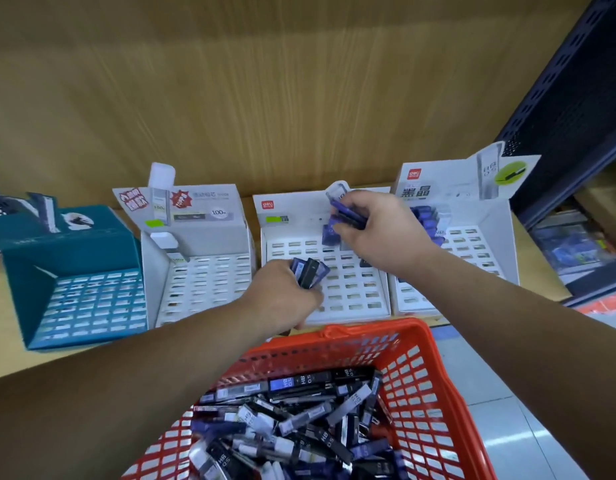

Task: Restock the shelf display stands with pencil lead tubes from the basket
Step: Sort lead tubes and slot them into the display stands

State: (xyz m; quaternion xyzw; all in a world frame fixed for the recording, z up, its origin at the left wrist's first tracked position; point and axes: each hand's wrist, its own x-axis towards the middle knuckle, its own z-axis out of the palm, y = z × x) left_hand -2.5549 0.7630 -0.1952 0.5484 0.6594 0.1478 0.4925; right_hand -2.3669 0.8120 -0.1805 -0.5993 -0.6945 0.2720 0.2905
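Observation:
A red plastic basket (pixel 434 386) sits below me, full of loose black and purple pencil lead tubes (pixel 299 420). My left hand (pixel 282 296) grips a small bundle of dark tubes (pixel 310 270) over the front of the middle white display stand (pixel 355 292). My right hand (pixel 375 230) holds a bunch of purple tubes (pixel 341 216) above the back rows of that same stand, with one purple tube (pixel 329 233) at a back slot. Most slots of this stand are bare.
On the wooden shelf stand a teal display stand (pixel 74 271) at left, a white stand (pixel 202 271) with one white tube, and a right white stand (pixel 472 244) holding several purple tubes. A dark perforated shelf upright (pixel 569 116) rises at right.

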